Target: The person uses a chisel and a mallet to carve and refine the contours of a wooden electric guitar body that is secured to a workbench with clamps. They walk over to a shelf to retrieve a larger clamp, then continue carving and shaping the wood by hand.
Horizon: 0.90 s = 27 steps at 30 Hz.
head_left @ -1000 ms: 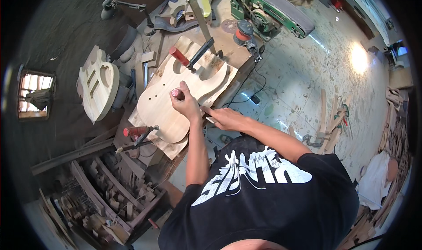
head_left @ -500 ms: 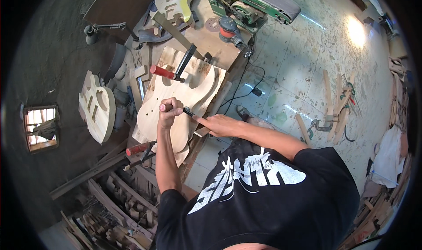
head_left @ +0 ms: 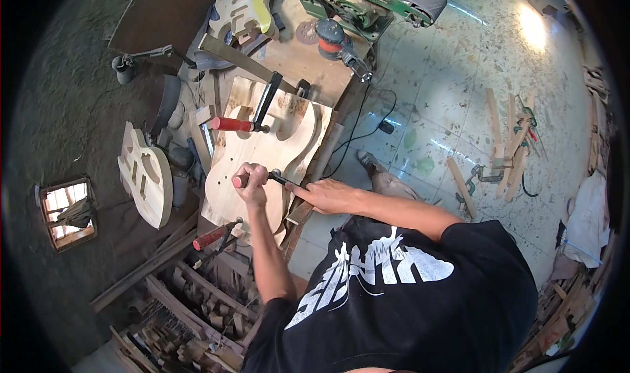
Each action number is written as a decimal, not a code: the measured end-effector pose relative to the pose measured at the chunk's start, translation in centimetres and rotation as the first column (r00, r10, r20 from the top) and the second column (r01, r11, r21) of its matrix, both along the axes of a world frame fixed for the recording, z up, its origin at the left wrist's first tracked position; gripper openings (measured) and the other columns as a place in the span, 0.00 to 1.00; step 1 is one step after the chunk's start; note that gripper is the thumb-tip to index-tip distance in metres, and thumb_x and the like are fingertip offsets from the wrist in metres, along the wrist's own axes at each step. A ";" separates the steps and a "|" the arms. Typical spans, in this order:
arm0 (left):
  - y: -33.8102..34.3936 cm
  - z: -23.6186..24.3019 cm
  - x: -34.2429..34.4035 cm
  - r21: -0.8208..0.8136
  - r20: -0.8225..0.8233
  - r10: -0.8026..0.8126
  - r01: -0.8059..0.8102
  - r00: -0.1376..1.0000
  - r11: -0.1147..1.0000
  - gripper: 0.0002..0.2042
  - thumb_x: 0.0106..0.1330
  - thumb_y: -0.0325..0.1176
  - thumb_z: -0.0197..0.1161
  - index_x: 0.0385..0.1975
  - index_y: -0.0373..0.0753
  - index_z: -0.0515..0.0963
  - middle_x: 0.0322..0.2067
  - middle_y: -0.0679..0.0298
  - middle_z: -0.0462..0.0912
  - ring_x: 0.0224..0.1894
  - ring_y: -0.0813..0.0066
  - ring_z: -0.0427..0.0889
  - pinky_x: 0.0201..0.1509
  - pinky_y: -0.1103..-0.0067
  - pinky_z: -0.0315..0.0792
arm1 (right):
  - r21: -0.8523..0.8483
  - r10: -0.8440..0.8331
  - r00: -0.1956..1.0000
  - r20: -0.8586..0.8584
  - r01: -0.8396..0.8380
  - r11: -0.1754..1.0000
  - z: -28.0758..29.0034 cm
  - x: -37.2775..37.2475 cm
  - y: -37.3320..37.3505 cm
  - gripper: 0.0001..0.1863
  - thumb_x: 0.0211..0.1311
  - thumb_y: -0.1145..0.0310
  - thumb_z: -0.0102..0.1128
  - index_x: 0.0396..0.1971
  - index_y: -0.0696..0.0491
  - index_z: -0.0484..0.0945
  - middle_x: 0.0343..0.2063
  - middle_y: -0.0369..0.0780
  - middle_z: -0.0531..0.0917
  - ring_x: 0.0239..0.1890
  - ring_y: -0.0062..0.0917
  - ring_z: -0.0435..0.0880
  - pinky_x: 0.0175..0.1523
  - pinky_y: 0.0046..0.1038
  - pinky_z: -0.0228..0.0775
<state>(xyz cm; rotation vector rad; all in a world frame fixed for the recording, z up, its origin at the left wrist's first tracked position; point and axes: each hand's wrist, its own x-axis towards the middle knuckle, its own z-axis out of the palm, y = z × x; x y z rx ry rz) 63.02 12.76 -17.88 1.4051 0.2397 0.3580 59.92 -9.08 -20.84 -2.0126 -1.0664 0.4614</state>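
Note:
A pale wooden guitar body [head_left: 268, 148] lies on a wider light wood board [head_left: 226, 151] on the bench. My left hand [head_left: 252, 190] wraps round the red handle of a bar clamp [head_left: 280, 179], over the body's lower half. Around the clamp's black arm, at the body's right edge, my right hand [head_left: 326, 196] is closed. A second bar clamp [head_left: 231, 124], red-handled, presses on the body's upper end. Near the lower end sits a third clamp [head_left: 210, 238]. The underside of the held clamp is hidden.
Beyond the board are an orbital sander [head_left: 333, 40], a green belt sander [head_left: 384, 9] and a partly yellow guitar body [head_left: 246, 9]. Another guitar body [head_left: 146, 176] stands at left. Wood strips and clamps [head_left: 502, 156] lie on the floor at right; a cable [head_left: 351, 137] trails nearby.
The whole view has shifted slightly, with the bench scene lower and the floor moved a little. Both hands keep their grips on the clamp; its handle has barely changed place on the body.

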 end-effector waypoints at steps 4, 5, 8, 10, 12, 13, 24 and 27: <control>3.0 1.0 0.3 -0.011 -0.079 -0.528 0.529 0.845 0.849 0.16 0.54 0.27 0.67 0.16 0.42 0.62 0.13 0.69 0.64 0.17 0.76 0.62 0.26 0.76 0.59 | 0.017 0.022 1.000 -0.019 -0.022 1.000 0.4 0.0 0.2 0.37 0.58 0.74 0.57 0.68 0.60 0.56 0.21 0.51 0.80 0.28 0.50 0.85 0.32 0.48 0.76; 2.9 1.0 0.4 -0.041 -0.067 -0.532 0.531 0.844 0.847 0.16 0.53 0.26 0.67 0.15 0.42 0.63 0.13 0.68 0.65 0.18 0.76 0.62 0.26 0.77 0.59 | 0.021 0.023 1.000 -0.020 -0.023 1.000 0.3 0.1 0.3 0.37 0.58 0.74 0.57 0.68 0.60 0.56 0.21 0.51 0.80 0.28 0.50 0.85 0.32 0.48 0.76; 0.9 0.8 -0.4 -0.031 -0.065 -0.451 0.450 0.890 0.892 0.17 0.58 0.27 0.68 0.16 0.42 0.63 0.14 0.68 0.67 0.19 0.77 0.64 0.27 0.76 0.60 | 0.002 0.053 0.998 -0.021 -0.053 0.999 0.1 0.2 0.3 0.41 0.58 0.74 0.57 0.71 0.60 0.52 0.23 0.51 0.81 0.28 0.50 0.85 0.33 0.48 0.77; -3.8 0.7 -0.6 0.168 0.031 0.368 -0.368 0.929 0.914 0.19 0.67 0.32 0.65 0.16 0.42 0.63 0.14 0.68 0.67 0.19 0.80 0.65 0.27 0.76 0.60 | -0.031 0.063 0.996 -0.060 -0.065 0.997 -0.1 0.3 0.4 0.42 0.59 0.76 0.54 0.74 0.59 0.48 0.25 0.53 0.80 0.30 0.50 0.84 0.34 0.47 0.77; -6.8 1.8 0.7 0.270 -0.009 0.591 -0.567 0.806 0.778 0.21 0.73 0.35 0.61 0.16 0.42 0.63 0.14 0.69 0.66 0.19 0.82 0.66 0.25 0.78 0.61 | -0.049 0.052 0.996 -0.076 -0.056 0.997 -0.1 0.6 0.3 0.42 0.59 0.77 0.53 0.74 0.59 0.48 0.25 0.53 0.80 0.30 0.50 0.84 0.35 0.47 0.77; -7.1 1.8 1.2 0.232 -0.008 0.635 -0.616 0.772 0.753 0.21 0.73 0.35 0.61 0.16 0.42 0.63 0.13 0.70 0.65 0.18 0.82 0.65 0.24 0.80 0.59 | -0.062 0.050 0.995 -0.092 -0.056 0.997 0.0 0.6 0.3 0.42 0.59 0.77 0.53 0.74 0.59 0.48 0.26 0.53 0.80 0.30 0.50 0.84 0.35 0.47 0.77; 1.8 1.3 0.3 0.060 -0.093 -0.418 0.424 0.904 0.904 0.15 0.53 0.24 0.63 0.13 0.41 0.61 0.12 0.67 0.64 0.16 0.76 0.61 0.23 0.76 0.57 | -0.016 0.086 0.996 0.009 -0.085 0.996 0.0 0.8 0.3 0.40 0.60 0.74 0.55 0.72 0.64 0.51 0.27 0.52 0.81 0.29 0.50 0.85 0.35 0.45 0.78; 2.1 1.2 0.1 -0.003 -0.061 -0.510 0.511 0.858 0.860 0.15 0.57 0.25 0.64 0.16 0.40 0.63 0.13 0.67 0.65 0.18 0.76 0.62 0.26 0.77 0.59 | -0.023 0.102 0.995 -0.002 -0.102 0.995 0.3 0.9 0.1 0.40 0.60 0.74 0.55 0.72 0.64 0.50 0.27 0.52 0.81 0.29 0.50 0.84 0.35 0.46 0.77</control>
